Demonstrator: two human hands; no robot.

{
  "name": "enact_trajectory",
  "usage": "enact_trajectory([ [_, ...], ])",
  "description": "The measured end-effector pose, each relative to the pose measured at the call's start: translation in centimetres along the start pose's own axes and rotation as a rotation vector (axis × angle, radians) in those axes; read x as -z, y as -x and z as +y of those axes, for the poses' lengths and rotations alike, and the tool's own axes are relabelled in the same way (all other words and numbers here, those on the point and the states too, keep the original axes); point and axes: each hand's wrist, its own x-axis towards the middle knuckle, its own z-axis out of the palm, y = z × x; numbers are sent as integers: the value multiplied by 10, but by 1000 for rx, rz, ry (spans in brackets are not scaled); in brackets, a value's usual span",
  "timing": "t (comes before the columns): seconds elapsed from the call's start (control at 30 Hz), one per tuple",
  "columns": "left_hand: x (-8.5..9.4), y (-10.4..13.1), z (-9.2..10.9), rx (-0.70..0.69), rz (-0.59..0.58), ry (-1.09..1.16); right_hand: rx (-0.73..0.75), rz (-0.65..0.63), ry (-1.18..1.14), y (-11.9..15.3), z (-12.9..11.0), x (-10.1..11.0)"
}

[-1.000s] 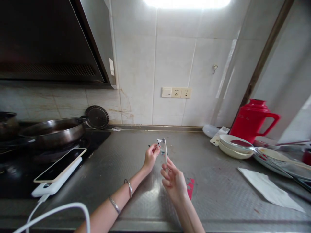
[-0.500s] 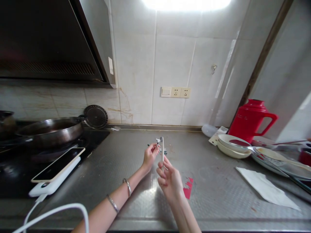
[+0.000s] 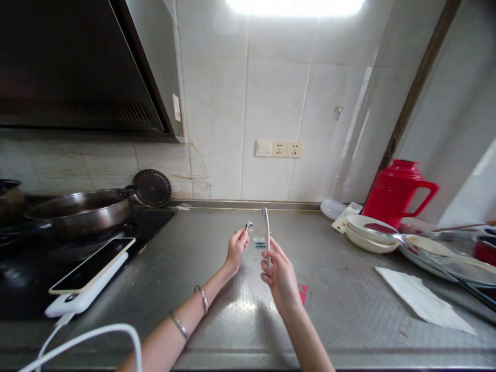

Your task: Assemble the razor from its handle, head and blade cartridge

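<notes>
Near the middle of the steel counter, my left hand [image 3: 237, 250] pinches a small razor [image 3: 248, 226] with its metal head up. Two silver bangles circle that wrist. My right hand [image 3: 279, 269] grips the lower part of a white toothbrush [image 3: 267, 231], held upright with its bristles at the top. The razor and the toothbrush are apart. Between and behind them, a small clear pack [image 3: 259, 242] with dark strips lies on the counter. A red piece of card [image 3: 303, 293] lies partly hidden behind my right wrist.
On the left are a steel pan [image 3: 83, 211] on the stove and a phone [image 3: 93, 264] on a white power bank with a cable. At the right stand a red jug [image 3: 395, 194], stacked bowls [image 3: 370, 235] and a white napkin [image 3: 422, 299].
My right hand has moved right with the toothbrush, away from the razor. My left hand has shifted slightly left, and the razor head has turned. The small pack now shows between them.
</notes>
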Motion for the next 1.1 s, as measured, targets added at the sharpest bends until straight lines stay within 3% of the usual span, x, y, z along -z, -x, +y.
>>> enact_trajectory([
  [0.2, 4, -4, -6, 47, -31, 15, 214, -84, 422, -76, -26, 5],
  [0.33, 5, -5, -8, 74, -21, 30, 357, 2, 703, -122, -26, 19],
  [0.43, 5, -7, -7, 88, -58, 30, 406, 96, 878, -140, -18, 35],
  [0.7, 3, -6, -9, 64, -112, 29, 414, 219, 1143, -144, -8, 71],
  [0.97, 1, -4, -11, 75, -178, 67, 475, 186, 1195, -132, 0, 57],
  [1.1, 0, -4, -9, 92, -188, 123, 471, 190, 1256, -133, 2, 63],
])
